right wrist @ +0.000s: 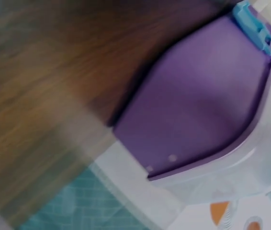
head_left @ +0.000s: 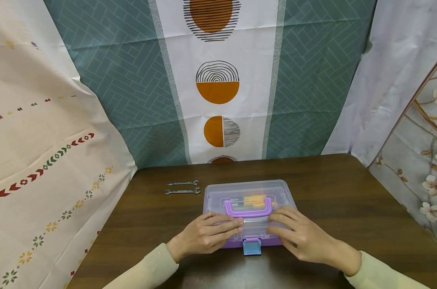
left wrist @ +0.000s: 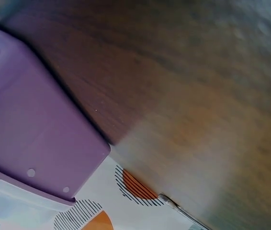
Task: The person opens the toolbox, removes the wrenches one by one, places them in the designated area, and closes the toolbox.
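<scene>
A toolbox with a purple base and a clear lid (head_left: 247, 187) lies on the table, its lid down. A purple handle (head_left: 248, 213) lies on the lid, and orange-yellow items (head_left: 255, 200) show through the plastic. The blue latch (head_left: 252, 246) at the front is flipped outward. My left hand (head_left: 209, 233) rests on the lid's front left, fingers fairly straight. On the front right, my right hand (head_left: 299, 235) touches the lid with loosely bent fingers. Both wrist views show the purple side of the base (left wrist: 35, 115); the right one also has the latch (right wrist: 253, 26).
Two open-end wrenches, a smaller one (head_left: 183, 183) and a larger one (head_left: 182, 191), lie left of the toolbox on the dark wooden table (head_left: 334, 192). Patterned cloths (head_left: 131, 80) hang behind the table and at both sides.
</scene>
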{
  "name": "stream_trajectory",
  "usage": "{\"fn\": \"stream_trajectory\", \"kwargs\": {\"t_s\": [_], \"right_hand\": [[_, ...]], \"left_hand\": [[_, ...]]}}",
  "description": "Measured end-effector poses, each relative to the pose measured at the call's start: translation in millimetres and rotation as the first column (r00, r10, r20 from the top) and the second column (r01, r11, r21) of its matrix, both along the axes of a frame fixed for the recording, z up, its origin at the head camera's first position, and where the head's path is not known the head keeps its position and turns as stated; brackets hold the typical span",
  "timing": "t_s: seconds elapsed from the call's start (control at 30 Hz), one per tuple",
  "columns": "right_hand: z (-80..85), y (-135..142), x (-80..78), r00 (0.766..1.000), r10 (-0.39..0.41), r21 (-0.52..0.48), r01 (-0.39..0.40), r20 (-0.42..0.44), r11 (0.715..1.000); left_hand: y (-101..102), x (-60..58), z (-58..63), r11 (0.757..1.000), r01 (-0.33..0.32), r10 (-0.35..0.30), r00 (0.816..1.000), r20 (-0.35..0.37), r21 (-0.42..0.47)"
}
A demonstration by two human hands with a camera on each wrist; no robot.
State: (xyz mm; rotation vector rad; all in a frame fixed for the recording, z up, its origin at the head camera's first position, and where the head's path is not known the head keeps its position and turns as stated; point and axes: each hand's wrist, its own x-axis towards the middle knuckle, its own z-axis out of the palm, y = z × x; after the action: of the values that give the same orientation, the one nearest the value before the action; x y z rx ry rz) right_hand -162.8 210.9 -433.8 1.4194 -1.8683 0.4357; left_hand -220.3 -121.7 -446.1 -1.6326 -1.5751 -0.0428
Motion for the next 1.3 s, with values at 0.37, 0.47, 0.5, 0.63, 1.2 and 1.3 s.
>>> {"fn": "stream_trajectory", "kwargs": {"t_s": [0.37,0.47,0.5,0.63,1.2,1.3], "right_hand": [[-4.6,-24.1,10.7,0.987,0.117,0.196,-0.094,-0.114,0.976],[-7.3,-28.6,12.1,0.984,0.131,0.234,-0.099,-0.124,0.967],[-8.2,-29.9,12.9,0.983,0.134,0.245,-0.099,-0.129,0.964],[-12.2,-36.3,17.1,0.977,0.141,0.311,-0.085,-0.163,0.947],[-25.3,-62.5,20.5,0.955,0.104,0.628,0.099,-0.278,0.772],[-28.9,-64.7,20.1,0.943,0.089,0.628,0.141,-0.32,0.765]], "left_hand": [[2.2,-2.4,1.1,1.0,0.014,-0.014,1.0,0.004,0.004],[2.5,-2.1,0.2,1.0,0.019,-0.019,1.0,0.002,0.009],[2.6,-1.9,-0.1,1.0,0.02,-0.02,1.0,0.001,0.01],[2.2,-1.5,-0.6,1.0,0.023,-0.023,1.0,-0.007,0.013],[0.1,0.6,0.2,1.0,0.023,-0.023,0.999,0.028,0.015],[-0.1,0.8,0.1,1.0,0.019,-0.019,0.999,0.033,0.012]]}}
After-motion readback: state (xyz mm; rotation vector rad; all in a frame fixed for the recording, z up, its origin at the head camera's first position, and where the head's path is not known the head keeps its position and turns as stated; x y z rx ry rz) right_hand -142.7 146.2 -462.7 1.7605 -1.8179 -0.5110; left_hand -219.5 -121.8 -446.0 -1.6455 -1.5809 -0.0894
